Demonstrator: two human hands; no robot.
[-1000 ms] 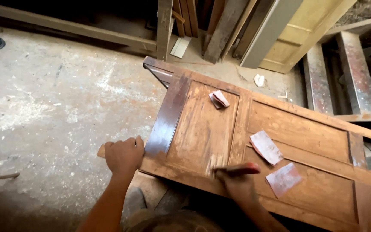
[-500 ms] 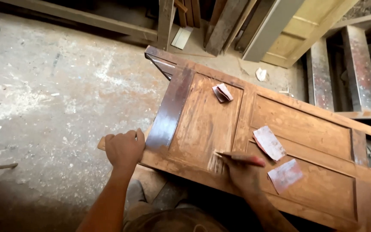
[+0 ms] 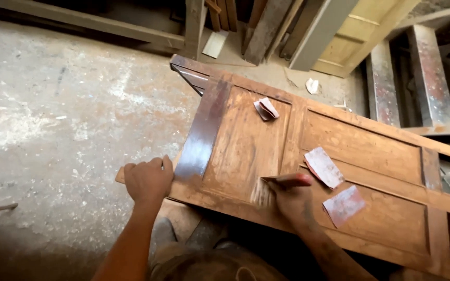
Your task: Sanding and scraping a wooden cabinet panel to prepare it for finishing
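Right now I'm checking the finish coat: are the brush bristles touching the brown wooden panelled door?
Touching. The head view shows the right hand pressing the red-handled brush, its bristles splayed flat against the brown wooden panelled door.

A red-handled brush (image 3: 279,184) lies flat, bristles on the brown panelled door's (image 3: 246,145) near edge, beside its darker wet end.

We see three worn, reddish sandpaper sheets: a folded one (image 3: 265,109) and two flat ones (image 3: 323,166) (image 3: 344,205). Beyond lie the dusty grey concrete floor (image 3: 53,119), leaning timber planks (image 3: 266,26), a pale yellow panel door (image 3: 358,36) and a crumpled white scrap (image 3: 312,86).
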